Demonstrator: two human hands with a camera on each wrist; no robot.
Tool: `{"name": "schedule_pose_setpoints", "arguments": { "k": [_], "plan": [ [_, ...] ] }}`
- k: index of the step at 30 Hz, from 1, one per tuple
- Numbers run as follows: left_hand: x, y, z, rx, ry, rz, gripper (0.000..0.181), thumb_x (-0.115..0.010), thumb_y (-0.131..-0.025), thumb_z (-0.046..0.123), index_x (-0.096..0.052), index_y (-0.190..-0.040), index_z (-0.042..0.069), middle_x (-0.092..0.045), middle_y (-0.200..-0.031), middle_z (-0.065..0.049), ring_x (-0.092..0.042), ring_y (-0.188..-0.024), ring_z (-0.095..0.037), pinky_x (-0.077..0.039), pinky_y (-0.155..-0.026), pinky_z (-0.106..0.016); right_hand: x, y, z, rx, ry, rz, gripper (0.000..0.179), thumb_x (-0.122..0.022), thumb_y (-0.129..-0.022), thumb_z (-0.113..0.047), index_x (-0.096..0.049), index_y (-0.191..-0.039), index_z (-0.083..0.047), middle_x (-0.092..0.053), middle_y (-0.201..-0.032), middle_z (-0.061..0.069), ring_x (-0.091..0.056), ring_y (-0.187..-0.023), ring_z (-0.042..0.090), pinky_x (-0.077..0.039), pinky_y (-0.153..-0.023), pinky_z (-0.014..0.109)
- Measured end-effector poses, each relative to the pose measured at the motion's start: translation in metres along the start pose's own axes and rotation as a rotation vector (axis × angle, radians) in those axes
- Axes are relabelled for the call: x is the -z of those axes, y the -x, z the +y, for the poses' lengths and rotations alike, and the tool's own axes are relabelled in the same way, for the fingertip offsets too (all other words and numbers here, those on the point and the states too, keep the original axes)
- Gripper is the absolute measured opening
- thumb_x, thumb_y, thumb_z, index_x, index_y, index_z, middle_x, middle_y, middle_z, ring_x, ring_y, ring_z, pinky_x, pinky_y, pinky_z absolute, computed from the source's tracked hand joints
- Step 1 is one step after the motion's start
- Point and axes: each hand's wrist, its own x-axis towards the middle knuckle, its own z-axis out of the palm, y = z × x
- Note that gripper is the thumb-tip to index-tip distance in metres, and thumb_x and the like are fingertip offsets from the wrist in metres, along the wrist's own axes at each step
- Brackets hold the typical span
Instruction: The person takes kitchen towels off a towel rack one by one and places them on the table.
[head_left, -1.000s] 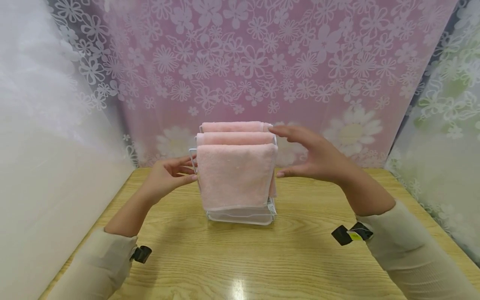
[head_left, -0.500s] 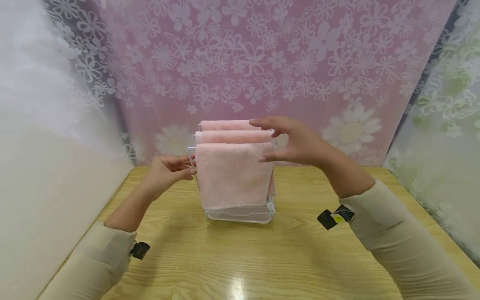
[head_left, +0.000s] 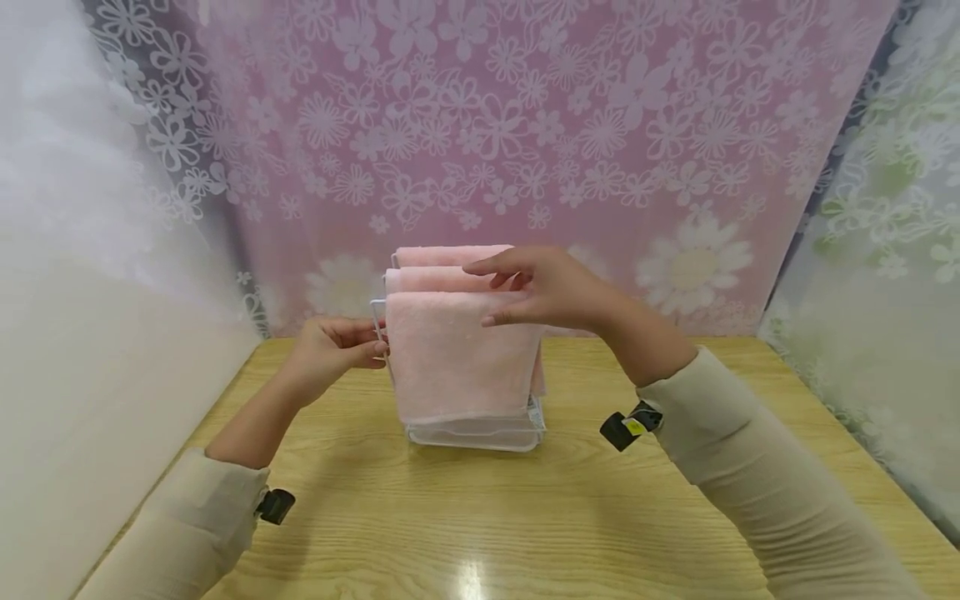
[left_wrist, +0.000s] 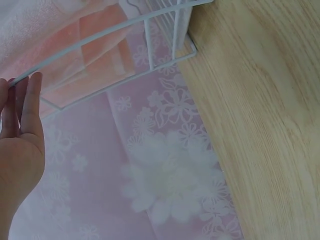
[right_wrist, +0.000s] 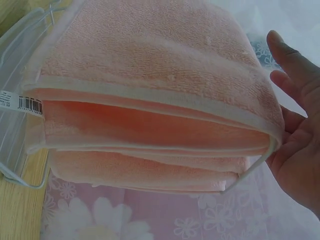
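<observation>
Three folded, pale pink terry towels (head_left: 457,358) hang over a white wire rack (head_left: 474,437) on a light wood-grain table (head_left: 480,517). A person's left hand (head_left: 328,354) pinches the rack's side; the right hand (head_left: 558,287), thumb and fingers parted, hovers by the towels' upper right, gripping nothing.

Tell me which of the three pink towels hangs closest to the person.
The front towel: in the head view its broad face shows, while the middle towel and back towel, behind it, show little more than top folds.

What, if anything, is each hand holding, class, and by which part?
Left hand: the white wire rack, by its left side. Right hand: nothing held.
</observation>
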Motion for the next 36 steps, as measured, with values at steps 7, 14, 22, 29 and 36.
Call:
{"name": "schedule_pose_setpoints", "arguments": {
  "k": [7,14,22,29,36],
  "plan": [
    [0.0,-0.001,-0.004,-0.037,0.009,-0.015,0.026,-0.067,-0.09,-0.004,-0.066,-0.114,-0.014,-0.074,-0.097,-0.005,-0.072,-0.086,-0.019,-0.06,-0.078,-0.042,-0.004,-0.009,-0.003,-0.001,0.033,-0.027,0.045,-0.084,-0.079,-0.028,-0.072,-0.12,-0.013,-0.069,-0.101,-0.003,-0.061,-0.087,0.014,-0.056,-0.075,0.031],
    [0.002,0.0,-0.007,-0.074,0.006,-0.031,0.023,-0.066,-0.09,-0.004,-0.068,-0.112,-0.011,-0.074,-0.098,-0.005,-0.072,-0.086,-0.02,-0.06,-0.078,-0.043,-0.01,-0.021,-0.007,0.005,0.068,-0.063,0.036,-0.084,-0.079,-0.029,-0.077,-0.111,-0.014,-0.066,-0.084,-0.003,-0.055,-0.074,0.015,-0.051,-0.065,0.028],
    [-0.001,0.0,-0.006,-0.037,0.002,-0.026,0.029,-0.067,-0.09,-0.003,-0.063,-0.116,-0.017,-0.073,-0.098,-0.006,-0.071,-0.087,-0.019,-0.06,-0.08,-0.042,-0.011,-0.029,-0.009,-0.076,0.115,-0.104,0.036,-0.084,-0.079,-0.031,-0.077,-0.11,-0.014,-0.066,-0.082,-0.002,-0.055,-0.072,0.016,-0.05,-0.063,0.028],
    [-0.001,-0.001,-0.012,-0.052,0.023,-0.03,0.021,-0.068,-0.089,-0.003,-0.071,-0.11,-0.007,-0.074,-0.096,-0.006,-0.072,-0.085,-0.02,-0.06,-0.079,-0.042,-0.013,-0.033,-0.008,-0.089,0.11,-0.131,0.032,-0.084,-0.079,-0.032,-0.078,-0.105,-0.013,-0.065,-0.077,-0.001,-0.055,-0.07,0.017,-0.05,-0.061,0.027],
    [0.001,-0.003,-0.01,-0.071,0.009,-0.031,0.024,-0.067,-0.09,-0.002,-0.07,-0.113,-0.007,-0.074,-0.099,-0.005,-0.072,-0.086,-0.02,-0.06,-0.078,-0.041,-0.014,-0.036,-0.009,-0.075,0.097,-0.109,0.023,-0.084,-0.079,-0.029,-0.079,-0.093,-0.012,-0.064,-0.073,-0.001,-0.052,-0.065,0.014,-0.046,-0.056,0.026]
  ]
}}
